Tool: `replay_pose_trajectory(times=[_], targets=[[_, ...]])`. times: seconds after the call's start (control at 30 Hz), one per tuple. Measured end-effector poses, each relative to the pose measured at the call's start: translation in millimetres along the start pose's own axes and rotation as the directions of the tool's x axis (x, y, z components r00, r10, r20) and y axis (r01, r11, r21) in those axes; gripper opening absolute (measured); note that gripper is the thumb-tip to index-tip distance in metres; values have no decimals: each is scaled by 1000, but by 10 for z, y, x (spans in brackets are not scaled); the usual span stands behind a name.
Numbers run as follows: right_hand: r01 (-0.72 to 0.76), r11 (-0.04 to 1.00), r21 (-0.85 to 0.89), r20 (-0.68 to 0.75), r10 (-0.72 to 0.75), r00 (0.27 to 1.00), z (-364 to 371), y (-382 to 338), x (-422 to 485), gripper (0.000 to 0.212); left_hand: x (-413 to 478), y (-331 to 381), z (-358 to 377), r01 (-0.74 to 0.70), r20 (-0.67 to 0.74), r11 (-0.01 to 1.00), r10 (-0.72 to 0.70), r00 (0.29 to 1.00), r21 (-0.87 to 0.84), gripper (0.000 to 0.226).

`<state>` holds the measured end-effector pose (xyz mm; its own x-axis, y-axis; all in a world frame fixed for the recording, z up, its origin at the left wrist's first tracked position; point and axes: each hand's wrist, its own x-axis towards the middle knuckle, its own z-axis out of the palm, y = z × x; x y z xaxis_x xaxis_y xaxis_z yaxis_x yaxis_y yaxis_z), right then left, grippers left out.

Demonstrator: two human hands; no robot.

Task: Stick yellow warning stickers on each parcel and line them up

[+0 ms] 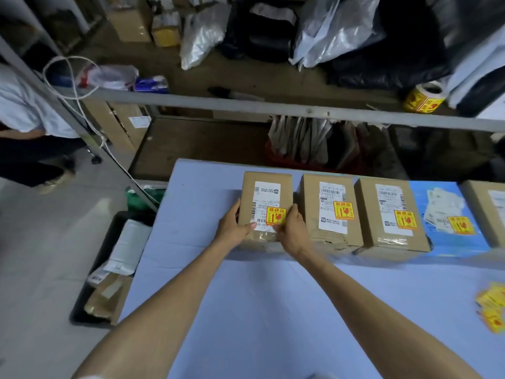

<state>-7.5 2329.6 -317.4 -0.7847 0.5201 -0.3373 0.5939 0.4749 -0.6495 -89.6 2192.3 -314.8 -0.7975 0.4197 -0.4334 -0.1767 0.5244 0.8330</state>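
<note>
Left hand (232, 227), right hand (293, 231) clasp parcel (266, 184) (far-right box (485, 214) cropped).

Pale blue table (259, 296), cardboard parcels (332, 233) in a row — blue parcel (440, 243) among them, loose yellow stickers (493, 305)
</note>
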Motion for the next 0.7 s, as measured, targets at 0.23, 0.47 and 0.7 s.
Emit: replay_pose_trajectory(times=[0.23,0.47,0.7], targets=[[-2,996,-85,-29,0,1000,-55,-7,18,64,38,12,35,-25,47,1000,24,999,16,77],[85,983,-162,-20,-89,996,-265,-117,-152,48,-87,249,91,-141,-103,908,197,975,395,64],[107,974,-198,-43,-118,992,-959,51,-363,46,-180,783,438,-318,19,798,359,933,512,46]])
